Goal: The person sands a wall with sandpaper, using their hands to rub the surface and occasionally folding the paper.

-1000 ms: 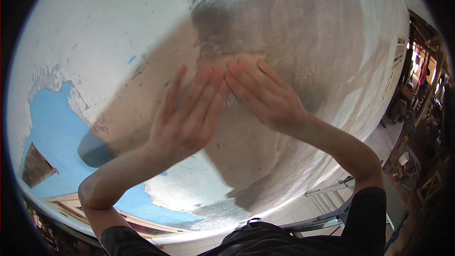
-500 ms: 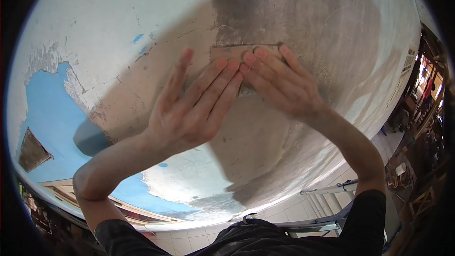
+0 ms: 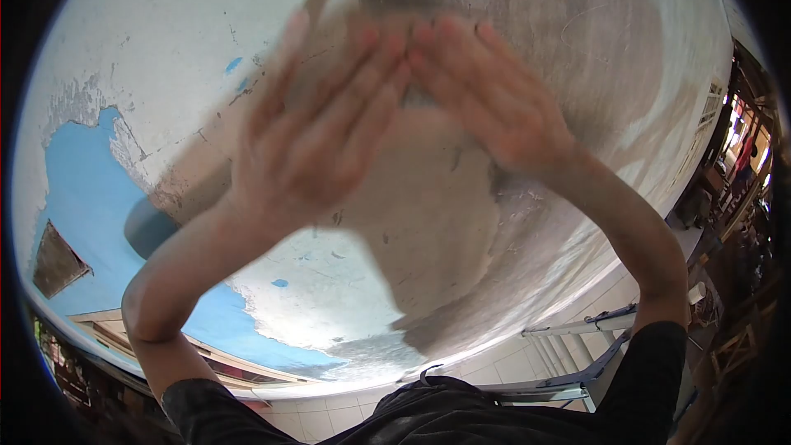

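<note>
Both my hands lie with fingers stretched out against a large, worn wall (image 3: 437, 206), their fingertips meeting near its upper middle. My left hand (image 3: 313, 132) is blurred, with its thumb held apart from the other fingers. Beside it on the right, my right hand (image 3: 507, 107) points up and to the left, flat. Under the fingertips of both is a thin brownish sheet (image 3: 395, 21), smeared by motion and mostly covered; it looks like sandpaper, though its surface cannot be made out.
Bright blue paint (image 3: 78, 165) shows on the wall at left, with a dark triangular patch (image 3: 58, 262). A metal ladder (image 3: 568, 350) stands below right, over a tiled floor (image 3: 329, 416). Cluttered items (image 3: 733, 255) lie at far right. My shadow falls across the wall.
Both hands have slid up the wall together, carrying the brownish sheet upward under the fingertips. The fingers remain stretched out.
</note>
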A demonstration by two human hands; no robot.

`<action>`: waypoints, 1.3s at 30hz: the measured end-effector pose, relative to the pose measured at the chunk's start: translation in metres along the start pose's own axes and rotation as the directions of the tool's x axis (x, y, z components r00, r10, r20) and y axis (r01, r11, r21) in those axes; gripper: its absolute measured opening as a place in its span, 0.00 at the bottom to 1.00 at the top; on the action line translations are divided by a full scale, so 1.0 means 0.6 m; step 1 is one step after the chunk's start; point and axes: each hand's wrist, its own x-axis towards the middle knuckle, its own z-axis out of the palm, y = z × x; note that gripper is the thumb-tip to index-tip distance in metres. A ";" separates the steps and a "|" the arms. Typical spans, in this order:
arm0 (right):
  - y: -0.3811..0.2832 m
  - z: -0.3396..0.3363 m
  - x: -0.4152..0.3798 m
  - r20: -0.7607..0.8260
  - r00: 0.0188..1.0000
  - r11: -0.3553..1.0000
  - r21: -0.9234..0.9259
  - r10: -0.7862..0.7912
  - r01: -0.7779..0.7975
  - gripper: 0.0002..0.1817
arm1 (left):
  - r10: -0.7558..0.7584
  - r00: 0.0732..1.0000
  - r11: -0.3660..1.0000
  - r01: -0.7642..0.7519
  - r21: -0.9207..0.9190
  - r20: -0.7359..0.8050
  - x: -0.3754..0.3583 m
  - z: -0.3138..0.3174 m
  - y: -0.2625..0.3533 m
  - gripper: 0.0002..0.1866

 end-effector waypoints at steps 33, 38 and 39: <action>-0.050 0.029 -0.055 0.033 0.999 1.000 -0.001 0.016 -0.016 0.20 | -0.048 0.996 0.993 0.056 -0.102 0.078 -0.067 0.010 0.041 0.14; -0.017 0.012 -0.027 0.011 1.000 1.000 -0.018 -0.002 0.002 0.20 | -0.046 0.997 0.990 0.054 -0.128 0.064 -0.040 0.007 0.021 0.15; -0.025 0.012 -0.034 0.045 0.999 1.000 0.014 0.019 -0.019 0.21 | -0.054 0.997 0.989 0.062 -0.137 0.058 -0.040 0.009 0.023 0.15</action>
